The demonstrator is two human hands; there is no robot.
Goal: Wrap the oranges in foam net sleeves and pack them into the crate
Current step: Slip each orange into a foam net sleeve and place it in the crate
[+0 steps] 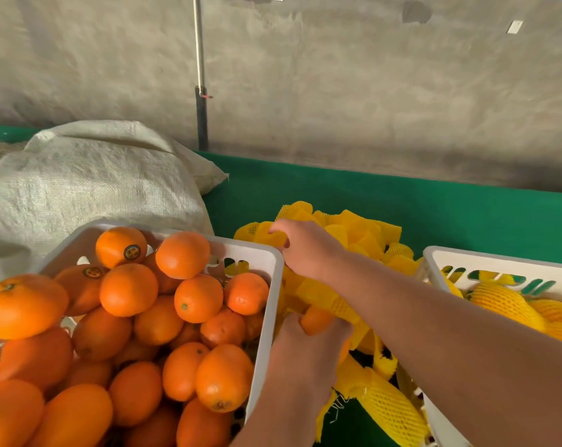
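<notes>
A white crate (266, 262) at the left is heaped with bare oranges (128, 290). Between the crates lies a pile of yellow foam net sleeves (366, 235). My left hand (308, 346) grips one orange (315, 319) low in the gap beside the crate. My right hand (305, 245) reaches over it and pinches a sleeve (263, 235) at the far left of the pile. At the right, another white crate (498, 262) holds oranges wrapped in yellow sleeves (505, 303).
A grey woven sack (89, 182) bulges behind the left crate. Green cloth (434, 208) covers the table, backed by a grey wall with a thin pole (200, 91). More loose sleeves (386, 404) lie near the front edge.
</notes>
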